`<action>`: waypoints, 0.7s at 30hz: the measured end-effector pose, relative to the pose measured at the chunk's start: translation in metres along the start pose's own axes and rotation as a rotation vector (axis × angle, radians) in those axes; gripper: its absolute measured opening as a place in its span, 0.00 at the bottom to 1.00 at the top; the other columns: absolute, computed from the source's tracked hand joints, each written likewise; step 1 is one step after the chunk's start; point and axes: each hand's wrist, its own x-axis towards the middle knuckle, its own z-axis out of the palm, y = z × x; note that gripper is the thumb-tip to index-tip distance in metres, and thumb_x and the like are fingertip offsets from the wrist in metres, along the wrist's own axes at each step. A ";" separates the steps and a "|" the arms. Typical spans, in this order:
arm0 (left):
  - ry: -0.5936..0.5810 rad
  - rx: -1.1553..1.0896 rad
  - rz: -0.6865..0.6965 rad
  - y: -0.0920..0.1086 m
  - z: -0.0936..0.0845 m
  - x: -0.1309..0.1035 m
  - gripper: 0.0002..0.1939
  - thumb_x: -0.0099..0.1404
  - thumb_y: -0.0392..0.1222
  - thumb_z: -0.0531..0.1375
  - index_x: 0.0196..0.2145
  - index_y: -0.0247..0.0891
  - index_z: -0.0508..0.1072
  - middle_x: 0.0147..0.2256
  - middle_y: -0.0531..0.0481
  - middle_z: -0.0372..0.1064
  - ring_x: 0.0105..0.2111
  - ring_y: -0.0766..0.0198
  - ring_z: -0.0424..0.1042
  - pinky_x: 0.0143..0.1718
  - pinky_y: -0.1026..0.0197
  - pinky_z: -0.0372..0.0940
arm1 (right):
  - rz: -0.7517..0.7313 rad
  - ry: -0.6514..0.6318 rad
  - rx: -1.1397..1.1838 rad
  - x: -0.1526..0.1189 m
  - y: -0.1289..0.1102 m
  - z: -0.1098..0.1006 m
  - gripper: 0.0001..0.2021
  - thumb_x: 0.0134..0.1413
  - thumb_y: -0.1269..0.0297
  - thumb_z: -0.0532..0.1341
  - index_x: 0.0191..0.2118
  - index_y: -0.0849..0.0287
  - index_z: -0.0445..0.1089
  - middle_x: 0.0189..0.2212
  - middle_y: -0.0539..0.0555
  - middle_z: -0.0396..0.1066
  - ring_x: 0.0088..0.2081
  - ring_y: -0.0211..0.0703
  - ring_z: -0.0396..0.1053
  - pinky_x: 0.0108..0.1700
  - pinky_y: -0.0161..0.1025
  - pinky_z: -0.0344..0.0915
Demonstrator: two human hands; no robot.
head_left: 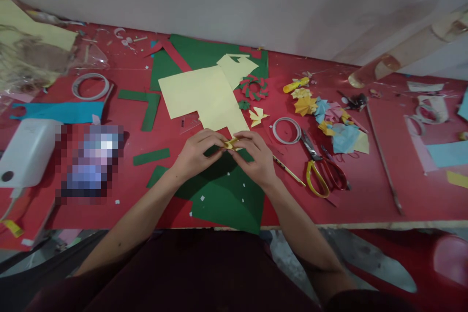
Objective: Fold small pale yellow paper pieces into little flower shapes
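My left hand point(197, 154) and my right hand point(255, 156) meet at the middle of the table, fingertips pinching a small folded piece of yellow paper point(231, 144) between them. Its lower part is hidden by my fingers. Just beyond them lies a large cut sheet of pale yellow paper point(201, 88). Under my hands is a green paper sheet point(228, 204). A small yellow folded paper piece point(258, 116) rests past my right hand, near a red and green paper ring point(253, 88). A pencil point(288, 170) lies beside my right wrist.
Scissors point(317, 175) with yellow and red handles and a tape roll point(287, 130) are on the right, near several coloured folded papers point(306, 105). To the left are a phone point(95, 161), a white power device point(29, 152) and another tape roll point(90, 87). A wall stands behind.
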 end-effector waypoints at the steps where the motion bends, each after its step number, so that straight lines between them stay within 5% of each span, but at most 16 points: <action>1: -0.003 -0.003 -0.004 0.000 0.000 0.000 0.03 0.65 0.35 0.61 0.35 0.40 0.74 0.38 0.47 0.77 0.41 0.61 0.75 0.43 0.57 0.71 | 0.001 -0.019 -0.003 -0.001 0.001 0.000 0.06 0.58 0.70 0.63 0.40 0.53 0.71 0.44 0.57 0.71 0.48 0.48 0.73 0.48 0.49 0.73; 21: 0.124 -0.304 -0.357 0.014 0.013 -0.003 0.05 0.65 0.37 0.63 0.39 0.42 0.78 0.44 0.46 0.78 0.48 0.59 0.75 0.52 0.52 0.71 | 0.179 0.067 0.123 -0.001 -0.007 0.009 0.03 0.60 0.70 0.60 0.37 0.55 0.69 0.41 0.57 0.70 0.44 0.46 0.72 0.42 0.44 0.72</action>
